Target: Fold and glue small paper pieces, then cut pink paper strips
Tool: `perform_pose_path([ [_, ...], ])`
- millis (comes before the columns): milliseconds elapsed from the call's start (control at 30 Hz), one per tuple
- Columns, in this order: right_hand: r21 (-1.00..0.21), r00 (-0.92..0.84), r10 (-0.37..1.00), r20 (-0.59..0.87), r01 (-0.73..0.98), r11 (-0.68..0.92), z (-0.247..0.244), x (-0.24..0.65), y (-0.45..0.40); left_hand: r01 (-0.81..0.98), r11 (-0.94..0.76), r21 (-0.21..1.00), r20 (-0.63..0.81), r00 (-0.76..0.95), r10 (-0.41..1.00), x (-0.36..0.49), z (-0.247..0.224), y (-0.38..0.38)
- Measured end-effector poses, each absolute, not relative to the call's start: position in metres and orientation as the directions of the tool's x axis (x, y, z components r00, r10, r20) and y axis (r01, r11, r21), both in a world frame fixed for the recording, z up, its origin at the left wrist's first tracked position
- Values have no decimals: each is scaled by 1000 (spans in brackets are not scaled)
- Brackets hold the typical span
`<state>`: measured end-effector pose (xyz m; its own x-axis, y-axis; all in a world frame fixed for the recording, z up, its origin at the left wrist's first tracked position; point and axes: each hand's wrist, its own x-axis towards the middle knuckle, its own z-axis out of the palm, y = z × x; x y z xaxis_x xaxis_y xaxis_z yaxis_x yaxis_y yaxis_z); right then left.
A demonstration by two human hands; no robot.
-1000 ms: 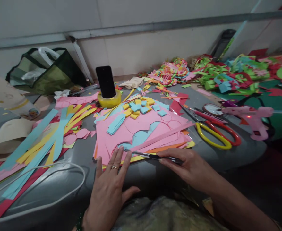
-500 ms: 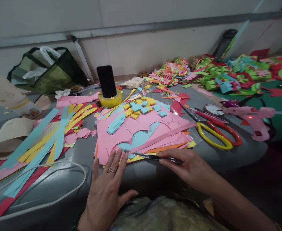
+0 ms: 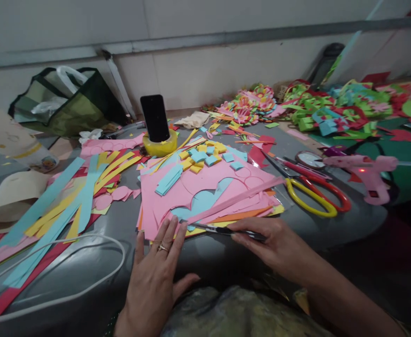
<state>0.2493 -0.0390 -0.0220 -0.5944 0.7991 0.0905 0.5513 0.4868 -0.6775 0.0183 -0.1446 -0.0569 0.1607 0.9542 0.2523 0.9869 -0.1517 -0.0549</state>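
My left hand lies open, its fingertips resting on the lower left edge of a pink sheet. In my right hand is a slim craft knife with a dark handle and a thin metal front part. Its tip reaches in beside the left index finger, close to the end of a long pink strip. That strip slants up to the right across a stack of coloured sheets. Small folded yellow and blue pieces and a bundle of blue strips lie on the pink sheet.
Scissors and a pink glue gun lie to the right. A phone stands in a yellow holder behind the sheets. Coloured strips and a white cable are at left. Paper flowers are piled behind.
The knife tip has shifted slightly to the right and toward me, away from my left fingertips. My left hand has stayed in place on the pink sheet.
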Motion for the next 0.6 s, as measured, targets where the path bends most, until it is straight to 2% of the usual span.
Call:
perform_pose_path([
  [333,-676,-533,830,165,551,488,-24,251,-34,984,-170,-52,255,178,950,31,-53,-127],
  [600,-682,-527,840,130,567,462,-32,254,-30,987,-161,-26,275,162,948,23,-55,-131],
])
